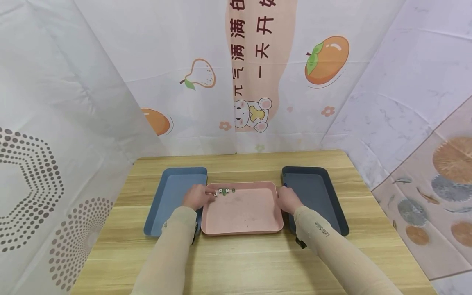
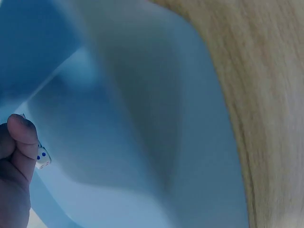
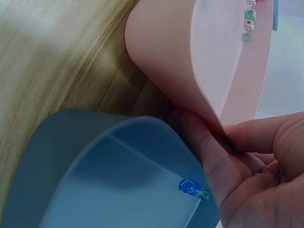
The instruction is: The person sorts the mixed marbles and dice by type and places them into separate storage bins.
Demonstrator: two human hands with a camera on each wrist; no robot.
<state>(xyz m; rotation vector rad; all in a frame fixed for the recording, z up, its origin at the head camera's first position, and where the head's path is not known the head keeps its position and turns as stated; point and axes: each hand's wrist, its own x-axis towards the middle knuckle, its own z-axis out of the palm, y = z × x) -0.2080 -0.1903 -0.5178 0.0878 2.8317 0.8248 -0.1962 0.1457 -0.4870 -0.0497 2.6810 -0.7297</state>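
Note:
My left hand (image 1: pixel 196 196) reaches over the left wall of the pink tray (image 1: pixel 243 213) at its far left corner. Its thumb and fingers pinch a white die (image 2: pixel 43 157) with blue and red dots, partly hidden behind the thumb in the left wrist view. Just right of those fingertips, two white dice (image 1: pixel 227 190) and several green glass beads (image 1: pixel 233 190) lie along the tray's far wall. My right hand (image 3: pixel 256 166) grips the pink tray's right wall, thumb on one side and fingers on the other.
A blue tray (image 1: pixel 156 205) stands left of the pink one, under my left forearm. On the right is a dark blue tray (image 1: pixel 337 200), with blue glass beads (image 3: pixel 191 187) and a green bead (image 3: pixel 204 194) in a corner. All three rest on a wooden table (image 1: pixel 243 266).

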